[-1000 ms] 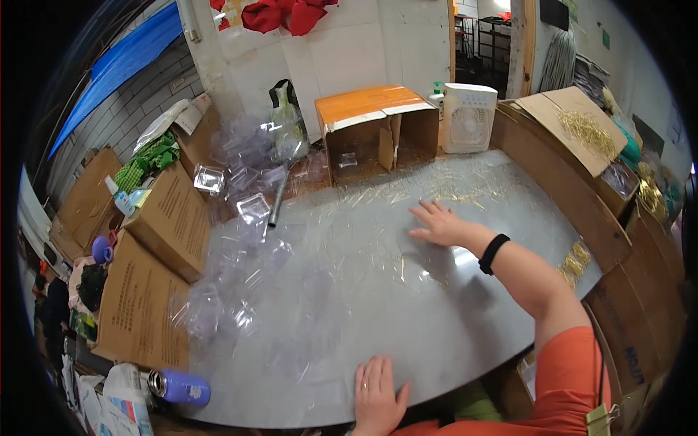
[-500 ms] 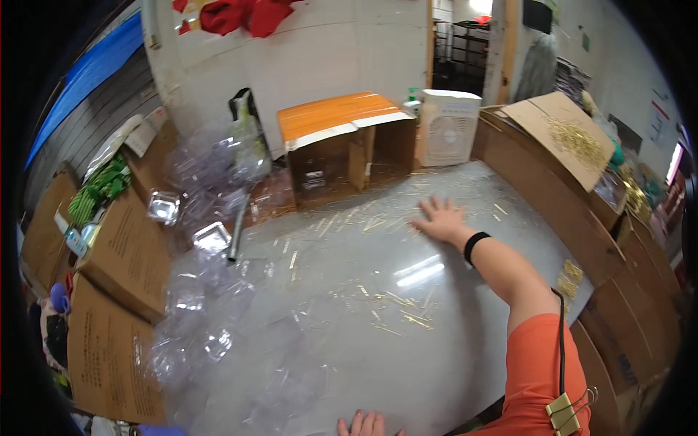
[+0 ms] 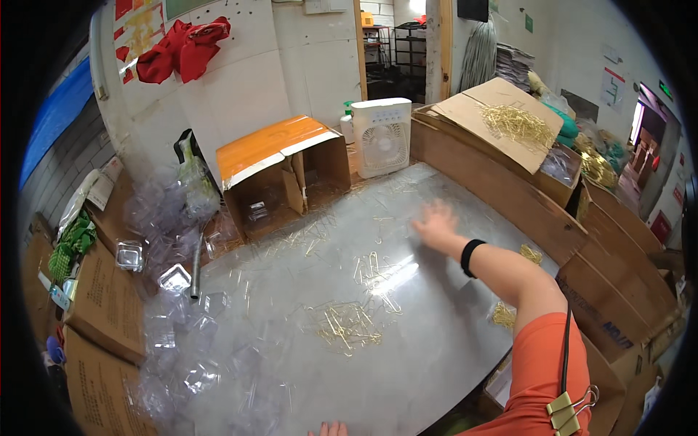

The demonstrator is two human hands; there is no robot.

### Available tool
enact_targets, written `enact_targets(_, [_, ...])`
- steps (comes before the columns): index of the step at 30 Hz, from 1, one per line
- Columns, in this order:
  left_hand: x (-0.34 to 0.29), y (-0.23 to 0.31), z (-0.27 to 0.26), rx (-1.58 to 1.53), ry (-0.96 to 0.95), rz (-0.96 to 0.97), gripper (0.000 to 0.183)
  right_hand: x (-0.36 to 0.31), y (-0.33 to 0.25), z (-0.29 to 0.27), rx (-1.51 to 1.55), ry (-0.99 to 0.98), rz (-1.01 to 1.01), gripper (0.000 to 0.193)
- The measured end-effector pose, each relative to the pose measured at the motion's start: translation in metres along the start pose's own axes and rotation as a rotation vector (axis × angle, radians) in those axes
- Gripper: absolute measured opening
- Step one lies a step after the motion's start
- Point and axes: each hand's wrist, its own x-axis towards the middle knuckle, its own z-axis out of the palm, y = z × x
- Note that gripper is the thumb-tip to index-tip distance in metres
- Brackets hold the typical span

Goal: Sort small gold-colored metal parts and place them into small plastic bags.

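Observation:
My right hand is over the far right part of the grey tabletop, fingers spread and a little blurred, with nothing visible in it. Long gold paper clips lie scattered nearer than this hand. A denser heap of gold paper clips sits around the middle of the table. Thin clips also lie along the front of the orange-topped cardboard box. Of my left hand, only the fingertips show at the table's near edge. They look stretched out and touch no clip.
Clear plastic boxes crowd the table's left side, near a grey tube. A white fan stands at the back. Cardboard walls border the right, with a cardboard sheet bearing clips. Two small clip bundles lie at the right edge.
The view has turned right, so the table and boxes sit further left. My right hand has shifted right and nearer across the table. More clips lie gathered at the middle.

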Motion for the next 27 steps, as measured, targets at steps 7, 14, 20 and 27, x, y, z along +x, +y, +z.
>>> enact_targets(7, [-0.001,-0.006,0.009,0.076,0.017,0.028,0.058,0.057,0.084,-0.018,0.008,-0.078,0.499,0.081])
enact_targets(14, [-0.016,-0.012,0.018,0.109,-0.026,-0.055,0.059,0.110,0.024,0.006,-0.009,-0.081,0.201,0.081])
enact_targets(20, [0.005,0.004,-0.004,0.058,-0.073,-0.086,0.057,0.133,-0.003,0.025,-0.157,-0.130,-0.077,0.074])
enact_targets(27, [-0.014,-0.005,0.016,0.057,-0.003,-0.112,0.056,0.024,-0.018,0.032,-0.165,-0.174,-0.439,0.072])
